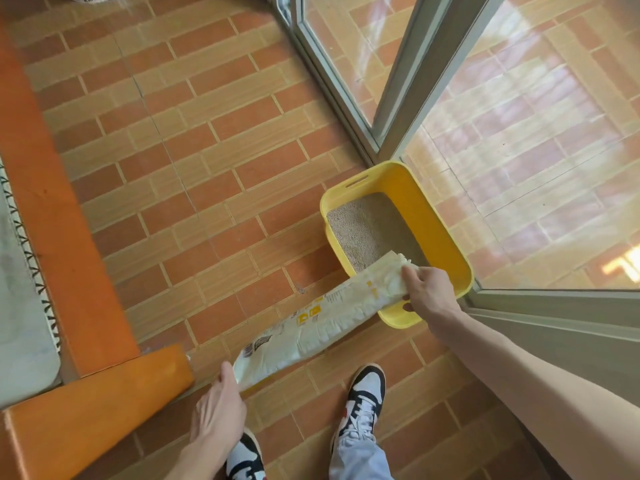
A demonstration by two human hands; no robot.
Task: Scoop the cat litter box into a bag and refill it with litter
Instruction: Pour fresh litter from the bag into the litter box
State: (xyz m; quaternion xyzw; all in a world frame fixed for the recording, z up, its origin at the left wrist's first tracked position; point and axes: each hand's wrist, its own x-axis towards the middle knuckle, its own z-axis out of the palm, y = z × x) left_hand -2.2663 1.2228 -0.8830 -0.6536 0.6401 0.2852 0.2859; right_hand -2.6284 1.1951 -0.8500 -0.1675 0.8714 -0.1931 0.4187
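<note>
A yellow litter box (438,216) stands on the tiled floor in the corner by the glass doors, with beige litter (367,230) covering its bottom. A white litter bag (322,322) with yellow print stretches tilted from lower left up to the box, its open mouth over the box's near end. My right hand (427,289) grips the bag near the mouth. My left hand (218,407) holds the bag's bottom end, thumb against it. No scoop is in view.
Glass sliding doors with grey frames (391,109) close off the right side behind the box. An orange ledge (69,244) runs down the left and turns along the lower left. My two sneakers (363,396) stand on the brick-pattern tiles just below the bag.
</note>
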